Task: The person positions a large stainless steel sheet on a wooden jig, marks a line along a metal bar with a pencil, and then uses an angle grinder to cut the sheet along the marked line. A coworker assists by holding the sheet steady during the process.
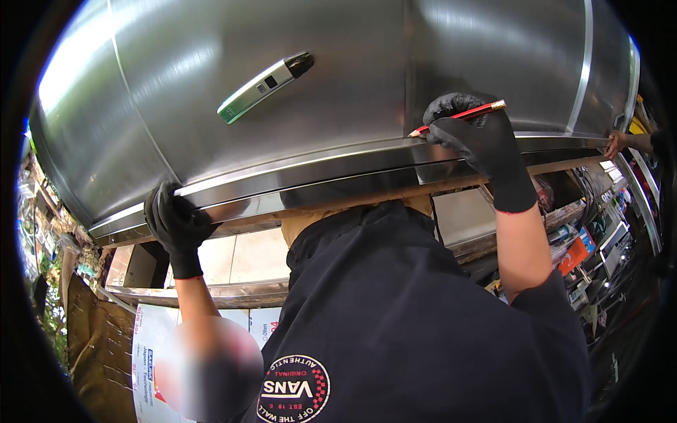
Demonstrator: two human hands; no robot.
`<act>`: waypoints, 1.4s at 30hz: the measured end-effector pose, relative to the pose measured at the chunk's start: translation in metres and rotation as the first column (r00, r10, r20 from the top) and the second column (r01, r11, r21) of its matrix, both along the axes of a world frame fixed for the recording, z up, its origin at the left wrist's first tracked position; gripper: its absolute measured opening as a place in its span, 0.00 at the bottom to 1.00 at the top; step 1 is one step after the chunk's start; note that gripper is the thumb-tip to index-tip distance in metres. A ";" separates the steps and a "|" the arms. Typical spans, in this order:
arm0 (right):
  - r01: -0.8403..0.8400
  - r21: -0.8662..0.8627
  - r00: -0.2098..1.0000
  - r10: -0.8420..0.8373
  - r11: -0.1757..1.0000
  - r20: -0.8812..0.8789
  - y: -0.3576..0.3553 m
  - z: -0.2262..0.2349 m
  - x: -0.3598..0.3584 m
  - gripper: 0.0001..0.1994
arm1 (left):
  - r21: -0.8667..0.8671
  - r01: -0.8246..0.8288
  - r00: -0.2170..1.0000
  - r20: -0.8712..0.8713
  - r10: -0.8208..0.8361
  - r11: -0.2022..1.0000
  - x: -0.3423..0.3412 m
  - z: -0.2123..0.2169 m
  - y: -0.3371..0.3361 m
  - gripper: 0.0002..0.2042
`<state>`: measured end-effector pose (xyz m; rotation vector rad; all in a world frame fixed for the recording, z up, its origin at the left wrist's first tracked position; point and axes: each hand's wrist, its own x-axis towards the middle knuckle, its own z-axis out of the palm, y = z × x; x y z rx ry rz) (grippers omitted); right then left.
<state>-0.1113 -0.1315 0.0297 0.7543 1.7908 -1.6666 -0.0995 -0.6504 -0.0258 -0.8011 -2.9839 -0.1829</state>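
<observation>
In my right hand [474,130], which wears a black glove, a red pencil [469,113] is pinched. Its tip meets the near edge of a large shiny metal sheet [338,92], right where a long narrow metal strip [303,173] runs along it. My left hand [176,220], also in a black glove, is closed over the strip near its left end; the fingertips are partly hidden. On the sheet lies a long, slim white and green box [262,86] with a dark end. A second metal strip [331,185] shows just below the first.
Another person's hand [616,144] holds the strip's far right end. Below the sheet are a wooden frame [233,292] and pale tiles [257,255]. Tools and an orange packet [577,252] crowd the right side. A printed white carton [146,338] stands at lower left.
</observation>
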 end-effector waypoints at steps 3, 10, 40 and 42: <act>0.054 -0.081 0.999 -0.054 0.995 0.001 -0.002 -0.007 0.000 0.04 | -0.013 0.006 1.000 0.003 -0.006 1.000 -0.001 0.003 0.004 0.24; -0.029 -0.034 0.999 0.029 0.999 -0.016 -0.007 -0.006 -0.006 0.04 | 0.041 0.039 0.999 0.029 -0.040 0.998 -0.003 -0.002 -0.006 0.32; 0.257 -0.373 0.945 -0.313 0.891 -0.097 0.542 0.007 0.087 0.10 | 0.321 -0.072 0.989 0.144 0.027 0.944 0.085 0.072 0.436 0.66; 0.183 -0.574 0.922 -0.341 0.798 -0.181 0.552 -0.008 0.085 0.11 | 0.293 -0.053 0.994 0.104 0.024 0.955 0.095 0.082 0.476 0.64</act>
